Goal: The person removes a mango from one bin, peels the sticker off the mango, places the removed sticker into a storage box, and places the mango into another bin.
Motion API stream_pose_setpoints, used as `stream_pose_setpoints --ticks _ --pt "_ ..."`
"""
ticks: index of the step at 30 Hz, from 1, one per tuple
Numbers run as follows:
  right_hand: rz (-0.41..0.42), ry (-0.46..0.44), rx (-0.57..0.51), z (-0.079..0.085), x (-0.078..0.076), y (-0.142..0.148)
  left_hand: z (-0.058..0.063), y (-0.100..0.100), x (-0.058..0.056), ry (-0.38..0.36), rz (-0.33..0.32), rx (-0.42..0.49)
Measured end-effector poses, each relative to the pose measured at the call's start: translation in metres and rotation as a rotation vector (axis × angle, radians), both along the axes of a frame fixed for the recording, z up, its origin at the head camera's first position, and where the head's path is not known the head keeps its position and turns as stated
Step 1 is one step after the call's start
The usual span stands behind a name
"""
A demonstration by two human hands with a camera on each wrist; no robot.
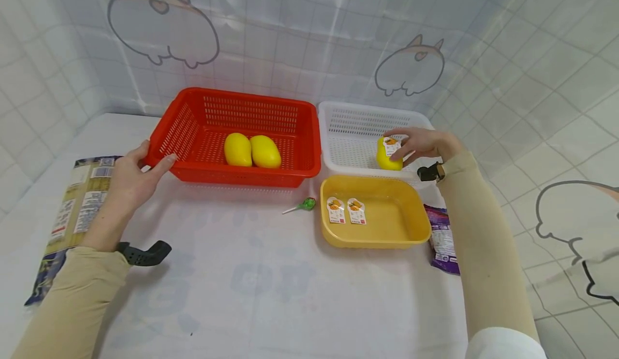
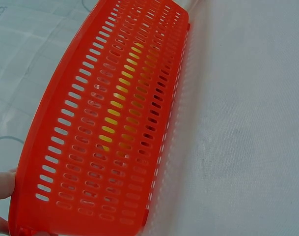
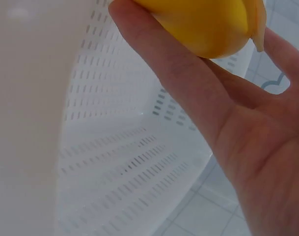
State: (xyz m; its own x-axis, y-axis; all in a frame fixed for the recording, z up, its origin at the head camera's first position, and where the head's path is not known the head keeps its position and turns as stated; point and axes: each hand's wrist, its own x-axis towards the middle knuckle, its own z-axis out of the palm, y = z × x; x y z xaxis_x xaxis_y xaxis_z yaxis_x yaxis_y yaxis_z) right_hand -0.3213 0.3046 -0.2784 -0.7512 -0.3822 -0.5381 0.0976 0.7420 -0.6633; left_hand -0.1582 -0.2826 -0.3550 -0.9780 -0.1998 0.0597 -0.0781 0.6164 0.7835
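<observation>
My left hand (image 1: 131, 179) grips the near left corner of a red slotted basket (image 1: 242, 172), its fingertips at the rim in the left wrist view. Two yellow mangoes, one (image 1: 237, 149) beside the other (image 1: 265, 152), lie inside that basket. On the right, my right hand (image 1: 422, 143) holds another yellow mango (image 1: 383, 158) within the white slotted basket (image 1: 348, 150). A white label (image 1: 391, 145) with a printed fruit picture shows on this mango by the fingers. In the right wrist view, the fingers curve around the mango (image 3: 208, 29), whose top is cut off by the frame.
In front of the white basket stands a yellow tub (image 1: 377, 241) with two similar labels (image 1: 336, 211) at its left side. A green lollipop (image 1: 308, 204) lies left of the tub. A purple packet (image 1: 444, 241) is by my right forearm, and a long package (image 1: 79, 203) lies at far left.
</observation>
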Motion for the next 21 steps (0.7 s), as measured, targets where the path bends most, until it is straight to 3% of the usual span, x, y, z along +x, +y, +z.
stream_pose_setpoints --ticks 12,21 --pt "-0.061 0.078 -0.032 0.003 0.014 -0.002 0.000 0.000 0.001 -0.001 -0.004 -0.007" --pt "-0.045 0.135 -0.024 0.006 0.019 -0.007 -0.002 0.000 0.000 0.003 0.001 -0.016"
